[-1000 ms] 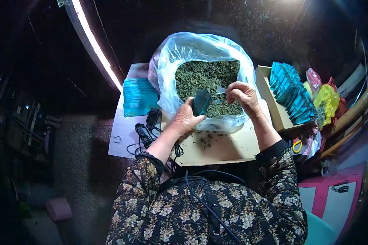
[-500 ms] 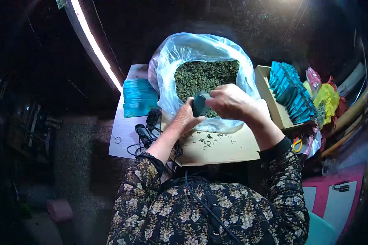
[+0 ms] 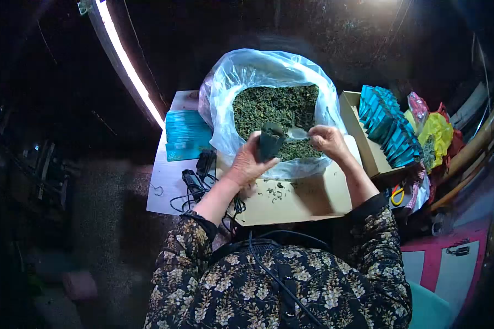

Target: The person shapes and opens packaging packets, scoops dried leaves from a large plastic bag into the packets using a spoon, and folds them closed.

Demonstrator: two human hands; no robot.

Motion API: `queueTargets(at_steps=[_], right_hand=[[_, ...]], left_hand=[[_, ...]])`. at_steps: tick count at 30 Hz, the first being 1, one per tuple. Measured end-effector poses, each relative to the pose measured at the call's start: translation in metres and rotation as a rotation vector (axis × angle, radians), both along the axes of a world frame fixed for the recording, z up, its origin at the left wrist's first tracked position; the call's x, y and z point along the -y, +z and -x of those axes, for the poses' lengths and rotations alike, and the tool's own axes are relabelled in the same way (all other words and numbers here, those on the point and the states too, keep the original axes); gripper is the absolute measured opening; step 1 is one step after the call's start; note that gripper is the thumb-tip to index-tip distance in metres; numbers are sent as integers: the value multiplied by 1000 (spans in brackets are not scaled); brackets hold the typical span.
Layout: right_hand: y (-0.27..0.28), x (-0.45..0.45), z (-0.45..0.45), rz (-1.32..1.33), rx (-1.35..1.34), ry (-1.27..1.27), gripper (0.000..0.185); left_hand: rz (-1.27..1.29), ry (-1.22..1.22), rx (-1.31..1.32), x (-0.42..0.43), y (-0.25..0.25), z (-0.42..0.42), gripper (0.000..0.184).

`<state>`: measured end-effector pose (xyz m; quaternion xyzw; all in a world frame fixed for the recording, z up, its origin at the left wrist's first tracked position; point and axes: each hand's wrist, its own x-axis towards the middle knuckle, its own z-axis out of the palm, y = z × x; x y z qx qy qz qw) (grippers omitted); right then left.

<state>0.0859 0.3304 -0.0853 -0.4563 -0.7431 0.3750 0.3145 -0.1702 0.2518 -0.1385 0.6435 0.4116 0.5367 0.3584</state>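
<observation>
My left hand [image 3: 248,162] is closed round a dark teal pouch [image 3: 270,142], held upright with its mouth facing up. My right hand [image 3: 329,143] pinches the handle of a pale spoon [image 3: 297,134], whose bowl lies just right of the pouch mouth and apart from it. Whether the spoon carries anything is hard to see. Below both hands, a large clear plastic bag [image 3: 328,82] stands open, filled with dried dark green leaves [image 3: 274,107] that look like tea.
Flat teal pouches [image 3: 187,134] lie stacked at left, near black cables [image 3: 195,183]. A cardboard box [image 3: 368,143] at right holds several teal pouches [image 3: 389,123]. Leaf crumbs dot the cardboard [image 3: 258,211] in front. Yellow-handled tool [image 3: 398,196] and yellow plastic bag [image 3: 438,137] sit further right.
My right hand has drawn back to the right from the pouch mouth, bringing the spoon into sight. My left hand still holds the pouch in nearly the same place.
</observation>
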Motion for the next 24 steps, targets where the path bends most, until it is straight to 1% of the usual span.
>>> queueTargets(at_steps=[1, 3, 4, 5, 7, 8, 9, 11, 12, 14, 15, 17, 19, 20, 21, 23, 24], right_hand=[[-1, 2, -2, -1, 96, -5, 18], [-5, 10, -7, 5, 288, -18, 22], [-5, 17, -7, 9, 288, -16, 22], [-2, 20, -5, -202, 368, -3, 25], [3, 24, -1, -627, 520, 10, 31], [3, 28, 1, -620, 520, 8, 31], [12, 34, 9, -539, 384, 46, 36], [30, 44, 28, -383, 111, 113, 47], [33, 50, 36, -382, 111, 106, 47], [36, 61, 46, -186, -107, 147, 58], [32, 61, 47, -186, -99, 123, 58], [26, 58, 45, -367, -162, 248, 67], [31, 65, 41, -339, -148, 213, 66], [33, 70, 40, -301, -156, 215, 66], [35, 74, 39, -308, -146, 188, 66], [36, 83, 37, -451, -100, 124, 62], [37, 87, 34, -520, -76, 100, 60]], left_hand=[[-6, 2, 0, -3, 1, 0, 67], [-13, -60, 92, -9, 1, -1, 67], [-11, -89, 139, -8, -2, -1, 68], [-15, -90, 138, -13, -3, -1, 68], [-161, -86, -126, -25, -4, -1, 65], [-224, -84, -255, -24, -8, -1, 63], [-222, -86, -254, -23, -8, -4, 63], [-198, -121, -150, -20, -2, -13, 59], [-185, -140, -97, -17, 5, -17, 57], [-147, -187, -52, -7, 23, -20, 57], [-104, -234, -6, 0, 34, -23, 56], [-67, -319, 47, 7, 39, -30, 56], [164, -400, 189, 12, 37, -34, 58], [164, -433, 191, 12, 38, -34, 58], [131, -428, 65, 11, 39, -32, 58], [65, -401, -184, 11, 44, -34, 60], [61, -415, -180, 13, 47, -39, 60]])
